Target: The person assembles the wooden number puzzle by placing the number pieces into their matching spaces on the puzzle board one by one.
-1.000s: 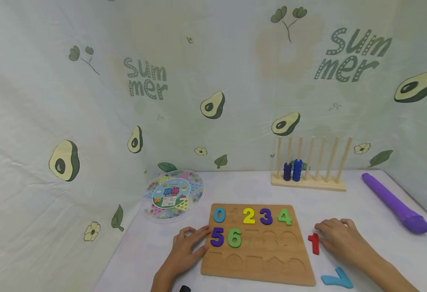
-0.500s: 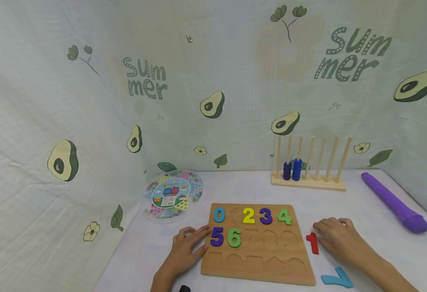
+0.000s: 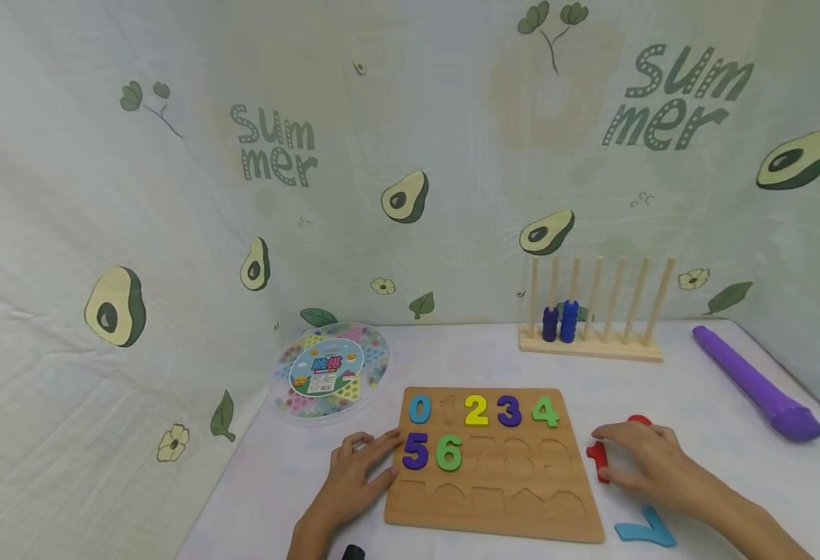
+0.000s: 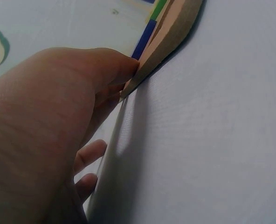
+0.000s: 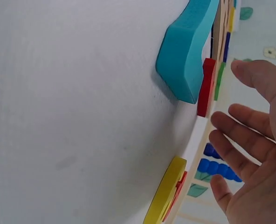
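Observation:
A wooden number board (image 3: 494, 505) lies on the table, holding a blue 0, yellow 2, purple 3, green 4, purple 5 and green 6 (image 3: 449, 453). My left hand (image 3: 355, 478) touches the board's left edge with thumb and fingertips. Beside the right edge lies a red number 1 (image 3: 600, 462). My right hand (image 3: 651, 463) hovers over it, thumb and fingers spread to either side, without a grip in the right wrist view. Below that hand is a blue number 7 (image 3: 646, 529). A red piece (image 3: 639, 419) shows partly behind the hand.
A yellow piece (image 5: 166, 193) lies on the table in the right wrist view. Towards the back stand a round marble game box (image 3: 329, 373) and a wooden peg rack (image 3: 592, 351) with blue beads. A purple microphone-shaped object (image 3: 756, 385) lies at right; a black tip (image 3: 354, 552) shows in front.
My right hand has shifted slightly left over the red 1, its thumb and fingers spreading wider, and a red piece now shows behind it. The left hand stays at the board's edge.

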Tool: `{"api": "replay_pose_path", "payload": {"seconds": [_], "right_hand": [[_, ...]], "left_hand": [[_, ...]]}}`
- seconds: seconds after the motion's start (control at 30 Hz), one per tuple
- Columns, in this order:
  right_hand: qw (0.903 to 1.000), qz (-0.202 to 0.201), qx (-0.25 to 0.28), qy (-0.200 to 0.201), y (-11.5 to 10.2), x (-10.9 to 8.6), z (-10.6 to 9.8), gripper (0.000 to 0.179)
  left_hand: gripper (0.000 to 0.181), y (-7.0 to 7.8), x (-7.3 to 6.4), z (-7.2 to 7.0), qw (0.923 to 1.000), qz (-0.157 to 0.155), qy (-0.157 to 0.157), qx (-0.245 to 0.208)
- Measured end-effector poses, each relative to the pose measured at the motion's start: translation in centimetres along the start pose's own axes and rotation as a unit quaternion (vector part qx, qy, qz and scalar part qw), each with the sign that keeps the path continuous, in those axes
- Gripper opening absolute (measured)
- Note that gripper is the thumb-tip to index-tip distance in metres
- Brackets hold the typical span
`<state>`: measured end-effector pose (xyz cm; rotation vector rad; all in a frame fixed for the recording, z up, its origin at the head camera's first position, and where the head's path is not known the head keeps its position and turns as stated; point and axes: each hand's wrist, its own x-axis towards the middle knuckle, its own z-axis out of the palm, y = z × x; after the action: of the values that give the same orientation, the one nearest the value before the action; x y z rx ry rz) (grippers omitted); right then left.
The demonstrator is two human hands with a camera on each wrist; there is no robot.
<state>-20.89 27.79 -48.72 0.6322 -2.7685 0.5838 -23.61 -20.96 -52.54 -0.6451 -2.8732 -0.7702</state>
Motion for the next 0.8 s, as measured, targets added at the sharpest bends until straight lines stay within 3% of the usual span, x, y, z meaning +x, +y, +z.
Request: {"api": "replay_pose_path", "payload": {"seconds": [0.13,0.37,0.8], "right_hand": [[0.9998,-0.015,0.004,-0.011,-0.13,0.02,-0.06,0.047],[0.9965,0.014,0.032,-0.075,-0.12,-0.15,-0.16,0.053],[0.9981,0.006,0.015,-0.059,0.31,-0.47,0.21,0.056]], "left_hand": [[0.048,0.0,-0.01,0.01,1.0,-0.002,0.0,-0.001],[0.048,0.07,-0.03,0.01,1.0,-0.003,0.0,0.0],[0.047,0.22,-0.01,-0.14,1.0,-0.005,-0.002,-0.002]]}}
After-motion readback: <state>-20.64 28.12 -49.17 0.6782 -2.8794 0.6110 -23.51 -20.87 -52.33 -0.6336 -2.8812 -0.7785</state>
